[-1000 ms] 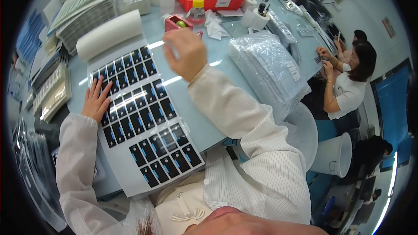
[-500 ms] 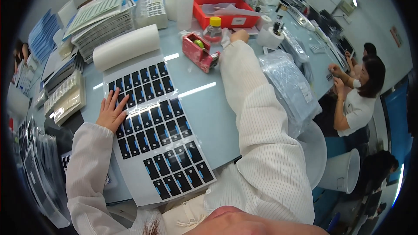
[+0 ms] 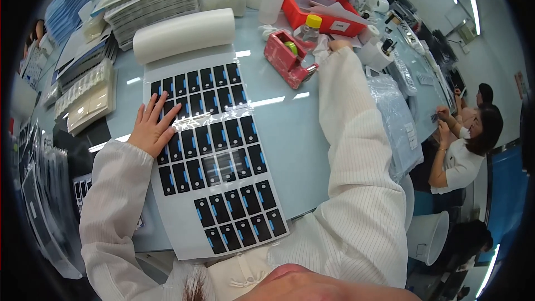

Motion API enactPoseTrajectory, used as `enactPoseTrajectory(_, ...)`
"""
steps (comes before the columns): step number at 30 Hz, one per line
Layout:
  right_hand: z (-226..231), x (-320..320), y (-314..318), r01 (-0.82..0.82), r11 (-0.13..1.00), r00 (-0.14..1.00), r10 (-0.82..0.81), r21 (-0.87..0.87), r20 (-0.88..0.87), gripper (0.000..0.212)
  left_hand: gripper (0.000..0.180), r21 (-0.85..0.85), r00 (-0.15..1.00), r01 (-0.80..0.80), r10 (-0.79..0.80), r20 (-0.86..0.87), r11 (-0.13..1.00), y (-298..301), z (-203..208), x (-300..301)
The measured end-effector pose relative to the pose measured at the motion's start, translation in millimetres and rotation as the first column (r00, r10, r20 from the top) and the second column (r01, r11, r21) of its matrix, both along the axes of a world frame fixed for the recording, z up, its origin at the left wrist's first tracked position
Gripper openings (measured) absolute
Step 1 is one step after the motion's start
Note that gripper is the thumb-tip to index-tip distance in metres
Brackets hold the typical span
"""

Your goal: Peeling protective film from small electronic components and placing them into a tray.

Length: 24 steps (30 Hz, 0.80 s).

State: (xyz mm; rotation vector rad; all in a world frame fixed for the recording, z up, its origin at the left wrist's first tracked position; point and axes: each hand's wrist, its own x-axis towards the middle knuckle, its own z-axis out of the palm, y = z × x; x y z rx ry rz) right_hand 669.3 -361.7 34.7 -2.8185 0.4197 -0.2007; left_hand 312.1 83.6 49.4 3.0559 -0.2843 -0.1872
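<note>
Left hand [image 3: 153,125] spread on a sheet of black rectangles [image 3: 214,159], white roll [image 3: 184,35] at the sheet's far end, right hand [image 3: 340,45] outstretched beside a crumpled tissue [image 3: 321,51], red tape dispenser [image 3: 278,51] and yellow-capped bottle [image 3: 307,34] to its left, red tray [image 3: 295,17] beyond, plastic-wrapped pack [image 3: 395,125] at right

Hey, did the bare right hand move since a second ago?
Yes, rightward: the bare right hand was in front of the red, boxy tape dispenser; now it is to the dispenser's right, beside the crumpled white tissue.
</note>
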Motion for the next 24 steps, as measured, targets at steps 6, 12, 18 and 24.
enactPoseTrajectory(6, 7.2, -4.7, 1.4, 0.125, 0.989, 0.986, -0.116, 0.073, -0.118, 0.044, 0.051, -0.024, 1.000, -0.024, 0.024, -0.011, 0.999, -3.6, 0.5, -1.8)
enactPoseTrajectory(12, 9.5, -21.6, 10.8, 0.147, 0.987, 0.987, -0.141, 0.073, -0.076, 0.041, 0.050, 0.047, 0.998, -0.056, 0.057, -0.034, 0.997, -4.2, -2.0, -4.0)
enactPoseTrajectory(18, 9.7, -23.9, -7.9, 0.271, 0.907, 0.925, -0.338, 0.322, 0.173, 0.045, 0.050, 0.070, 0.998, -0.058, 0.058, -0.002, 0.996, -2.7, -5.0, -4.5)
enactPoseTrajectory(24, 61.9, -67.0, 4.5, 0.065, 0.879, 0.715, -0.371, 0.472, 0.593, 0.035, 0.048, 0.122, 0.993, -0.055, 0.042, 0.113, 0.991, 2.5, -27.5, 4.1)
